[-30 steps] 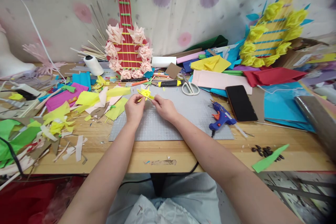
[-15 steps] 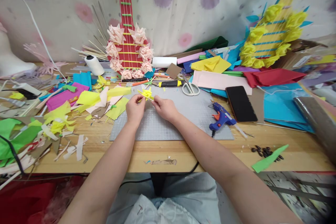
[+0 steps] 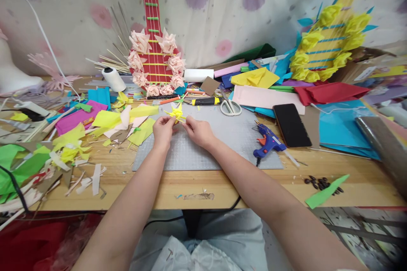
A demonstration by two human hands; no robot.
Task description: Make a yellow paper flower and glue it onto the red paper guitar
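Observation:
A small yellow crepe-paper flower (image 3: 177, 112) with pointed petals is held over the far part of the grey cutting mat (image 3: 219, 152). My left hand (image 3: 163, 131) pinches it from the left, fingertips closed at its base. From the right, my right hand (image 3: 199, 130) closes its thumb and fingers on the flower's lower right edge. The fingers partly hide the flower's underside. Beyond the hands lie a yellow-and-black utility knife (image 3: 206, 101) and white-handled scissors (image 3: 231, 107). A blue hot glue gun (image 3: 267, 140) rests on the mat's right side.
A red paper guitar (image 3: 155, 61) with pink flowers and a yellow one (image 3: 324, 46) lean at the back. Paper scraps (image 3: 71, 144) cover the left side. A black phone (image 3: 291, 125), blue sheets (image 3: 343, 131) and dark seeds (image 3: 322, 184) lie on the right.
The yellow flower has turned between my fingers, so its pointed petals now stand up and spread more toward me. Both hands stay in nearly the same place.

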